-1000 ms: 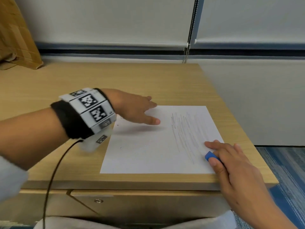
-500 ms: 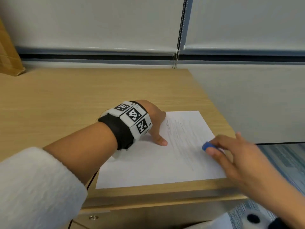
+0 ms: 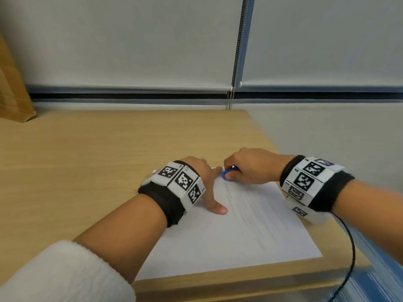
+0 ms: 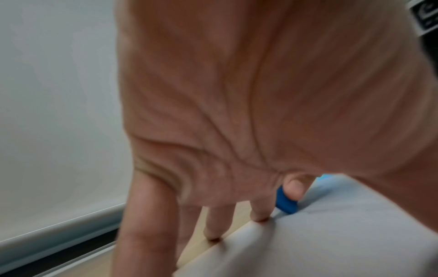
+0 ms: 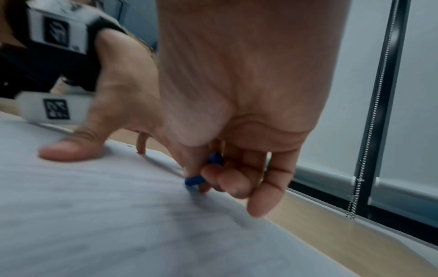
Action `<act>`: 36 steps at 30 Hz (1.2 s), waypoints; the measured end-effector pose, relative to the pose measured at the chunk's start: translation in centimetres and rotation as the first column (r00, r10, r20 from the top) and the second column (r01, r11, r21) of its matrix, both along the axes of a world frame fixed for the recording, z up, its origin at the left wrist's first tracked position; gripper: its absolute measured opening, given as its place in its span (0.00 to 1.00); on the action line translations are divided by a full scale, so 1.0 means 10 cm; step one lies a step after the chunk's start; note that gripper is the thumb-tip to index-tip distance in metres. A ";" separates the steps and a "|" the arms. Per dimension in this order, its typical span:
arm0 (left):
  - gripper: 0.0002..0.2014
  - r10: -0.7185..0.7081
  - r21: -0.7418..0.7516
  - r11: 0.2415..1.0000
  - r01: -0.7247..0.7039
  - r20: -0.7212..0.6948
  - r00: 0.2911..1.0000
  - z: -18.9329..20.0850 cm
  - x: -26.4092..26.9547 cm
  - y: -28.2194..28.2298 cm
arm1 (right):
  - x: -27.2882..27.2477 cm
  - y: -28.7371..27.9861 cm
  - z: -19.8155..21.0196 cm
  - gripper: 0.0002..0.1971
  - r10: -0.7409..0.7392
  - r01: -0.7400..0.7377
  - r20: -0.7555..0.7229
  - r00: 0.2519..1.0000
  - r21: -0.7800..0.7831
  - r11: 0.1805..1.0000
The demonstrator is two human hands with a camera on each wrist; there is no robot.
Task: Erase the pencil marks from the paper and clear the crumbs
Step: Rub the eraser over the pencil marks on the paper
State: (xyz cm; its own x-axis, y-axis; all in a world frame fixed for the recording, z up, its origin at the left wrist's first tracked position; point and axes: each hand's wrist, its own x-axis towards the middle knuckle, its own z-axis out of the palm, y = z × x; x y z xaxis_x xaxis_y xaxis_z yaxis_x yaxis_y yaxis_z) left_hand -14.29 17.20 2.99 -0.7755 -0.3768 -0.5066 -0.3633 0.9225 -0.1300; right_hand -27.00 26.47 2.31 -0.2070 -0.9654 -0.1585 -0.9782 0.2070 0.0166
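Here, the right hand (image 3: 250, 166) pinches a blue eraser (image 3: 227, 172) in curled fingers, its tip pressed on the far edge of the paper (image 3: 239, 232). The left hand (image 3: 202, 177), fingers spread and straight, presses that sheet flat just beside it. Faint pencil marks (image 3: 255, 214) streak the paper, which lies on the wooden desk (image 3: 87, 162).
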 end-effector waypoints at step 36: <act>0.57 0.009 -0.051 0.999 -0.007 0.023 1.000 0.00 -0.02 -0.01 | 0.04 -0.20 0.06 0.17 -0.035 0.069 -0.167 0.985 0.200 0.977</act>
State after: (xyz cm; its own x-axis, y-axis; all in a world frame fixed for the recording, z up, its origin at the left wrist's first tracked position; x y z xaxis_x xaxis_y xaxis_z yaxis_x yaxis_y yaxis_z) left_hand -14.45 17.15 2.94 -0.7608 -0.4084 -0.5044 -0.3670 0.9117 -0.1847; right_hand -26.55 24.46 2.87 -0.2950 -0.9032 -0.3118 -0.9470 0.2329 0.2212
